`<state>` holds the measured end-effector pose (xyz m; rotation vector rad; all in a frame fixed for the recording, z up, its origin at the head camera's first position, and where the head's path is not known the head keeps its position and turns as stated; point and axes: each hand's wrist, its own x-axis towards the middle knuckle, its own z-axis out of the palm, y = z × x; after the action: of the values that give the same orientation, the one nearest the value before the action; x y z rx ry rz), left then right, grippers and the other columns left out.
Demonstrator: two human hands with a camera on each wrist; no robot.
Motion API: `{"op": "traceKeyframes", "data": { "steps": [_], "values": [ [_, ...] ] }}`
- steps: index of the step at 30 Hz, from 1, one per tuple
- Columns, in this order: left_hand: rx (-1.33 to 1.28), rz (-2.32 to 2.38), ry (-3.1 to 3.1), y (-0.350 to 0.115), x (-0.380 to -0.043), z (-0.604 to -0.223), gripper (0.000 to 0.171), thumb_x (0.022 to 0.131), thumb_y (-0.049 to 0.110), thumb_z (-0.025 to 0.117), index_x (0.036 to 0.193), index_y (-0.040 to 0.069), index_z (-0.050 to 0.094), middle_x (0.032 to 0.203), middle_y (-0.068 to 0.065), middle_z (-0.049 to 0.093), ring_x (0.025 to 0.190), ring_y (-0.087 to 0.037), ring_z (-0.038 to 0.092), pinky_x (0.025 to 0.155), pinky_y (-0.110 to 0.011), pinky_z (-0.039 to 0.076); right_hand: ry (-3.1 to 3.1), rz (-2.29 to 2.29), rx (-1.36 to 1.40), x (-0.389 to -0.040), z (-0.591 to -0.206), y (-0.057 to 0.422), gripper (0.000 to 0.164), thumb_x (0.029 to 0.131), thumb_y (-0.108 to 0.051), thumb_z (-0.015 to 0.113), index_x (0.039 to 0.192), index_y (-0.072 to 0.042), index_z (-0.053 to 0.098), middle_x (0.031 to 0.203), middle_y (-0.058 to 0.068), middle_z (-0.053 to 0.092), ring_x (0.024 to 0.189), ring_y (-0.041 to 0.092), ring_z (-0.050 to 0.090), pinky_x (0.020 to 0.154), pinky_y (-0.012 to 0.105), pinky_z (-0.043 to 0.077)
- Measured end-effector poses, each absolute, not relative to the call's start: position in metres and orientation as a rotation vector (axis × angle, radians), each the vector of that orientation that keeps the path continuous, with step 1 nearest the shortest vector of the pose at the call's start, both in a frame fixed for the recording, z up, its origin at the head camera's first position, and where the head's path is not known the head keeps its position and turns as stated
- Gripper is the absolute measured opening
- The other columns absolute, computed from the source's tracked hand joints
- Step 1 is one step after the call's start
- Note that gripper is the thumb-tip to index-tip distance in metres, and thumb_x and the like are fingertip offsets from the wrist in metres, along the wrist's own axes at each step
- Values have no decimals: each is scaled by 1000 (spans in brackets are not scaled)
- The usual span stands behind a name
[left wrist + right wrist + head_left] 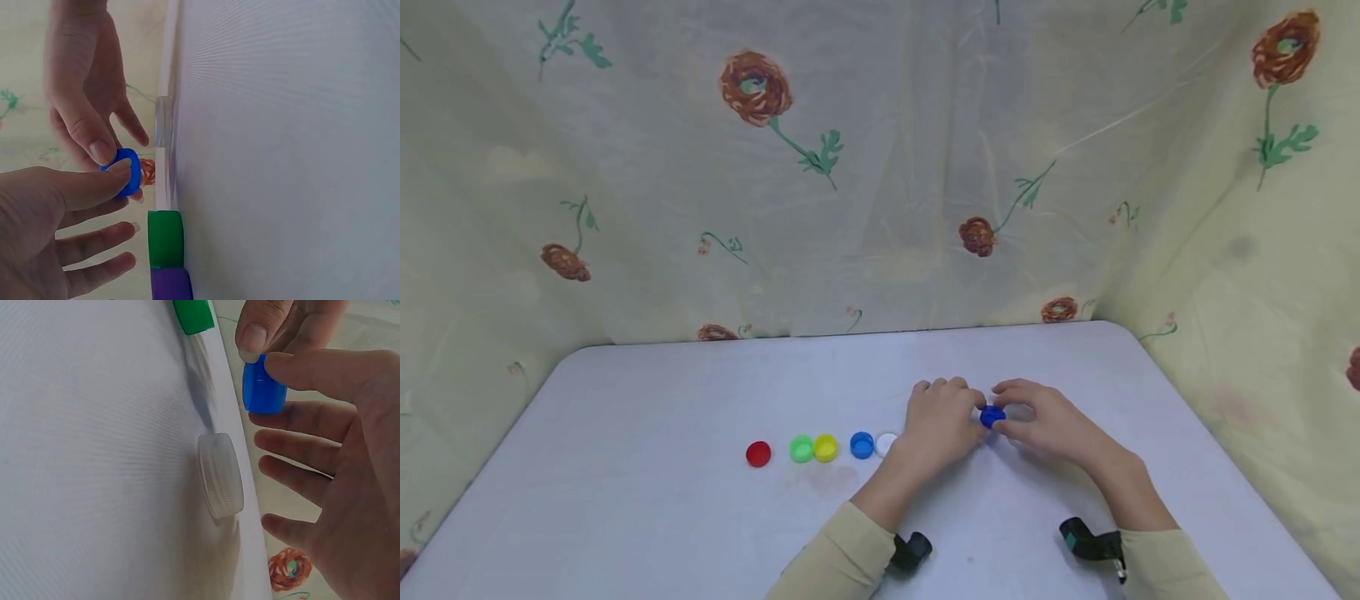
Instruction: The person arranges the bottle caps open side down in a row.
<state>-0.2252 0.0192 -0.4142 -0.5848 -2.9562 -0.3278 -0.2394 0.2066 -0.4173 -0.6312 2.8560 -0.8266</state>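
Observation:
A blue bottle cap is held above the white table between both hands. My left hand pinches it from the left; in the left wrist view the thumb lies across the cap. My right hand pinches it from the other side with thumb and fingers, and its other fingers are spread apart in the right wrist view. Close by on the table stand a clear cap, a green cap and a purple cap. The head view has the left hand in front of that spot.
Left of the hands lie a red cap, a light green cap, a yellow cap, another blue cap and a white cap, partly behind the left wrist. Flowered cloth hangs around the table.

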Motion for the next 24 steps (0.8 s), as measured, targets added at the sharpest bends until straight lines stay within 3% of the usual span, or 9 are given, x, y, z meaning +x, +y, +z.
{"op": "traceKeyframes", "data": {
  "steps": [6, 13, 24],
  "values": [
    [-620, -310, -2902, 20, -225, -412, 35, 86, 47, 75, 118, 35, 71, 110, 10, 71, 101, -13, 64, 98, -40, 48, 2849, -858, -621, -239, -416, 208, 16, 90, -29, 70, 98, -15, 75, 140, 15, 58, 136, 45, 47, 107, 66, 37],
    [-623, -229, -2859, 21, -223, -409, 28, 87, 43, 75, 113, 36, 74, 107, 11, 72, 100, -12, 65, 96, -37, 49, 2810, -942, -608, -239, -412, 208, 19, 92, -34, 66, 90, -17, 74, 142, 15, 58, 137, 45, 45, 107, 66, 37],
    [-607, -113, -2840, 23, -222, -408, 25, 88, 44, 73, 112, 38, 75, 105, 12, 72, 102, -12, 66, 97, -38, 49, 2801, -955, -604, -238, -409, 210, 33, 96, -39, 60, 103, -11, 77, 143, 14, 57, 139, 45, 43, 107, 67, 35]
  ]
}}
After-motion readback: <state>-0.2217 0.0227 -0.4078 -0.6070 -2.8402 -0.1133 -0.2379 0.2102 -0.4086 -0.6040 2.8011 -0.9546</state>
